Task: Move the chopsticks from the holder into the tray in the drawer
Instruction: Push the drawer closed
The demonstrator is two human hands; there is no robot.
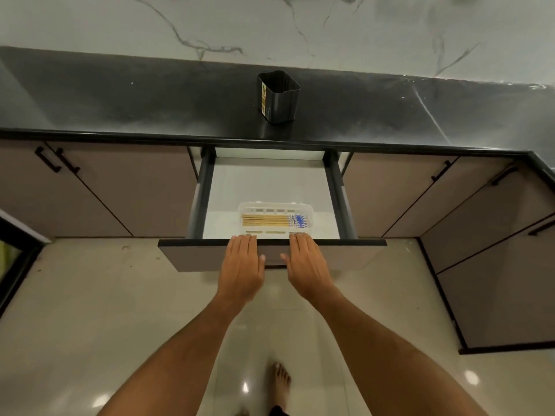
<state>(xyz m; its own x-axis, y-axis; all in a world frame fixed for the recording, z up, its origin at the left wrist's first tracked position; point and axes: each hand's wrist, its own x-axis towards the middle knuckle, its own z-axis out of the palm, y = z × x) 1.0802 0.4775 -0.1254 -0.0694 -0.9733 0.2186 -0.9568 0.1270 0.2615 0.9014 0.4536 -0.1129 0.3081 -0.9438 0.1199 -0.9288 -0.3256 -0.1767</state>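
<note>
Pale glossy floor tiles (90,325) fill the foreground, with a bare foot (280,382) at the bottom edge. Above them, both forearms reach forward to the pulled-out drawer (270,187). Left hand (241,265) and right hand (306,265) lie flat and spread against the drawer front (195,256), fingers straight over its top edge, holding nothing; this reads as a push to shut it.

Just behind the fingertips sits the white slotted tray (249,209), hard against the front of the drawer. The chopsticks (273,221) lie in it side by side, pale wooden shafts to the left, blue-patterned ends to the right. They look light, stiff and smooth, likely to roll or slide, so I would pinch them as a bundle near the middle. The tray's low walls leave open access from above, and bare drawer floor stretches behind it.

Farther back, the dark countertop (120,100) overhangs the drawer's rear. The black holder (278,96) stands upright there, apparently empty, before a marbled wall (300,22).
</note>
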